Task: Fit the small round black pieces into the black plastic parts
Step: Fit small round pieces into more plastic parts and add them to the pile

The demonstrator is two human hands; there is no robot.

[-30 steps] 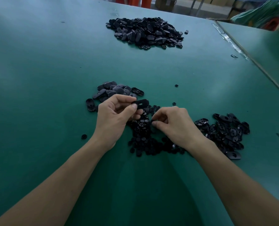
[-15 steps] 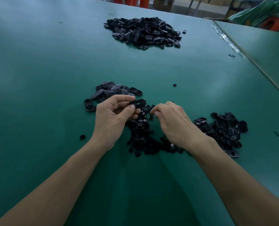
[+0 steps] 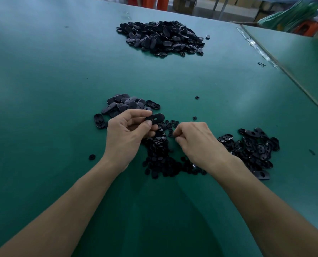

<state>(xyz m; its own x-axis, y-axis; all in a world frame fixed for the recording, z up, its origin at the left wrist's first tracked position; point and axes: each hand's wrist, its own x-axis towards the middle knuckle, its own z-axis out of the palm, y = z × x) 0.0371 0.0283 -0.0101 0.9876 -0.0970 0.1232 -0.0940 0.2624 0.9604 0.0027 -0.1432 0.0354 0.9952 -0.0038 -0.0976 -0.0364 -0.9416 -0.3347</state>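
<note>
My left hand (image 3: pixel 127 135) pinches one oval black plastic part (image 3: pixel 155 118) between thumb and forefinger, lifted just above the table. A heap of small round black pieces (image 3: pixel 159 154) lies between my hands. My right hand (image 3: pixel 197 143) hovers over the right side of that heap with fingers curled and thumb against forefinger. Anything between those fingertips is hidden. A gap separates the right fingertips from the held part.
Oval parts lie in a small pile (image 3: pixel 124 104) behind my left hand, a spread (image 3: pixel 253 147) right of my right hand, and a big heap (image 3: pixel 162 38) far back. Stray round pieces (image 3: pixel 197 97) dot the green table (image 3: pixel 52 89). A second table (image 3: pixel 303 52) adjoins at right.
My right hand rose from the heap toward the held part, then drew slightly back down and right. My left hand kept holding the oval part almost still.
</note>
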